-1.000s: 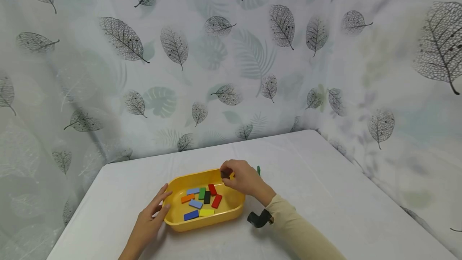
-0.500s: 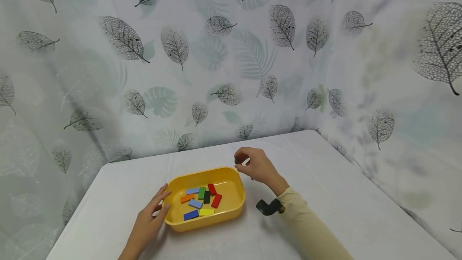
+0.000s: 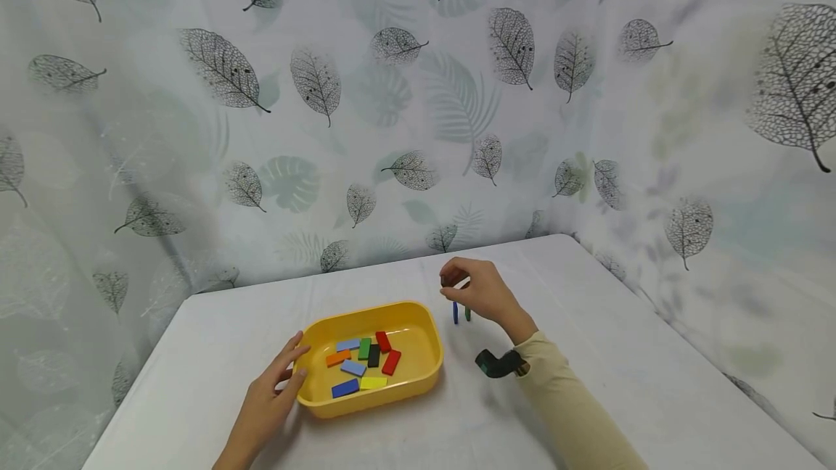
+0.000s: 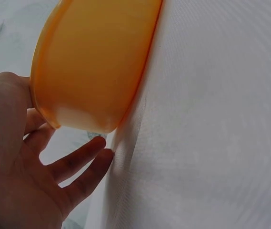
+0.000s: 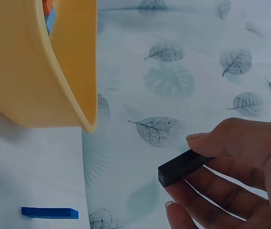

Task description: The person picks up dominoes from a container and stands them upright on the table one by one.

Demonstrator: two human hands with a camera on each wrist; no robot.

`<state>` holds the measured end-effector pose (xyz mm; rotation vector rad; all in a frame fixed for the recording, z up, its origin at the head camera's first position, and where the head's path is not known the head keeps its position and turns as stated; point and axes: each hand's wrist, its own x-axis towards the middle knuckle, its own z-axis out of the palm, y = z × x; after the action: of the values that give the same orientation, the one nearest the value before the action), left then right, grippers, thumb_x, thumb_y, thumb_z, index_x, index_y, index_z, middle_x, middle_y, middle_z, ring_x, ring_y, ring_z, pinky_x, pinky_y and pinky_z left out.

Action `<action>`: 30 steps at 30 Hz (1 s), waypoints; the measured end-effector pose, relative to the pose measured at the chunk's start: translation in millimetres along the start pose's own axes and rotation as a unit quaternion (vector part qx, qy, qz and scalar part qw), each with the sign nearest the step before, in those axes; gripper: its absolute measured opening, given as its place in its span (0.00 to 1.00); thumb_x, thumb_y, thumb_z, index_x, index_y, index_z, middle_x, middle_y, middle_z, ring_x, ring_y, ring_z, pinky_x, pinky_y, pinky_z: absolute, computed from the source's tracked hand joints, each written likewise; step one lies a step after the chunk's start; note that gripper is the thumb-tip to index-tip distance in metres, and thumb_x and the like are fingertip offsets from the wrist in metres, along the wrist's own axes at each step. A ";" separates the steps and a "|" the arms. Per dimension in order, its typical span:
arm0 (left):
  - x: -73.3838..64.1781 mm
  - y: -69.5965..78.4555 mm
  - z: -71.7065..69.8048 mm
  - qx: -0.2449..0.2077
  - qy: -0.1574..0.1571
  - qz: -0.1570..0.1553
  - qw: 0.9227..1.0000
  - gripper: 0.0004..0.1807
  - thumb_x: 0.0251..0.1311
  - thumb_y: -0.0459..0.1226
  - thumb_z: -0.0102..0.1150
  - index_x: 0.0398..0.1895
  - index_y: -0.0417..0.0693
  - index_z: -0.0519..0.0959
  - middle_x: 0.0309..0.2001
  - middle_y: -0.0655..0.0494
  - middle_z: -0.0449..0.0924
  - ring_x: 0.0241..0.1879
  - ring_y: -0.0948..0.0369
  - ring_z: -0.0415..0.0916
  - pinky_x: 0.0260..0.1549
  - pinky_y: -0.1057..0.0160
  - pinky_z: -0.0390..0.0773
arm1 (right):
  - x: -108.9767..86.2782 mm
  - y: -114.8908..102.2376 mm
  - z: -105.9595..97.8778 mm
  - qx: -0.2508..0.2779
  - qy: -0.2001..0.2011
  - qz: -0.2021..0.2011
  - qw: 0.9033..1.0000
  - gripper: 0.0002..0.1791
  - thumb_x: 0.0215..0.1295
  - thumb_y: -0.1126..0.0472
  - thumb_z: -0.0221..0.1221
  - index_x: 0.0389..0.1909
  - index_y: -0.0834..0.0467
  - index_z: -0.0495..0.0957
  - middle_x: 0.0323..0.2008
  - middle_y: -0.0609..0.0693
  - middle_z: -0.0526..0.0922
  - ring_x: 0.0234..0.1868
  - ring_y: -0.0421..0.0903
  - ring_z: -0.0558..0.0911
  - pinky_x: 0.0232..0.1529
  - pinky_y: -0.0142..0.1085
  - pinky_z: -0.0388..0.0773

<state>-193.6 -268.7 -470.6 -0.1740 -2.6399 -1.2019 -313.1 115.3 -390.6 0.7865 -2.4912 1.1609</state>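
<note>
My right hand [image 3: 480,289] is raised above the table, right of the yellow tray [image 3: 418,392]. Between thumb and fingers it pinches a black domino [image 5: 180,168], best seen in the right wrist view. Below that hand a blue domino [image 3: 455,312] and a green domino [image 3: 467,314] stand on end on the table, the green one partly hidden. My left hand [image 3: 269,394] rests at the tray's left end, thumb and some fingertips on the rim, other fingers extended outside it. Inside lie several flat dominoes, among them a yellow one [image 3: 374,383] and an orange one [image 3: 338,358].
A white cloth covers the table [image 3: 588,354], whose far edge meets a leaf-patterned curtain [image 3: 392,129]. The curtain continues along both sides. A dark, bent wrist-worn device [image 3: 498,363] sticks out beside the right sleeve.
My right hand has lifted from over the tray and moved right with the black domino, to above the standing blue and green dominoes. The left hand and the tray stay in place.
</note>
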 end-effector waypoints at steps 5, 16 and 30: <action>0.1 0.6 -0.1 -0.002 -0.001 0.002 1.000 0.22 0.77 0.37 0.57 0.72 0.50 0.75 0.79 0.56 0.60 0.57 0.43 0.79 0.49 0.45 0.84 | 0.1 6.0 -6.6 0.005 0.001 0.020 1.000 0.10 0.62 0.66 0.73 0.43 0.56 0.85 0.36 0.44 0.85 0.40 0.44 0.85 0.43 0.40 0.86; 0.0 -3.5 1.1 -0.003 0.001 0.004 1.000 0.22 0.77 0.37 0.57 0.71 0.50 0.75 0.79 0.56 0.61 0.56 0.44 0.80 0.48 0.46 0.84 | -2.0 23.6 -16.9 0.027 -0.002 0.043 0.999 0.09 0.62 0.65 0.73 0.43 0.56 0.85 0.37 0.45 0.85 0.40 0.46 0.85 0.44 0.43 0.86; -0.7 -3.5 0.7 -0.007 0.003 0.005 1.000 0.21 0.76 0.37 0.58 0.70 0.50 0.76 0.79 0.56 0.61 0.54 0.46 0.81 0.48 0.48 0.84 | -3.9 37.3 -25.3 0.033 0.005 0.061 0.998 0.09 0.61 0.64 0.73 0.42 0.56 0.86 0.36 0.45 0.86 0.41 0.47 0.85 0.45 0.47 0.84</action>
<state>-193.8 -270.5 -473.7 -0.1871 -2.6227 -1.2165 -331.1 155.8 -399.3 0.6517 -2.5356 1.2909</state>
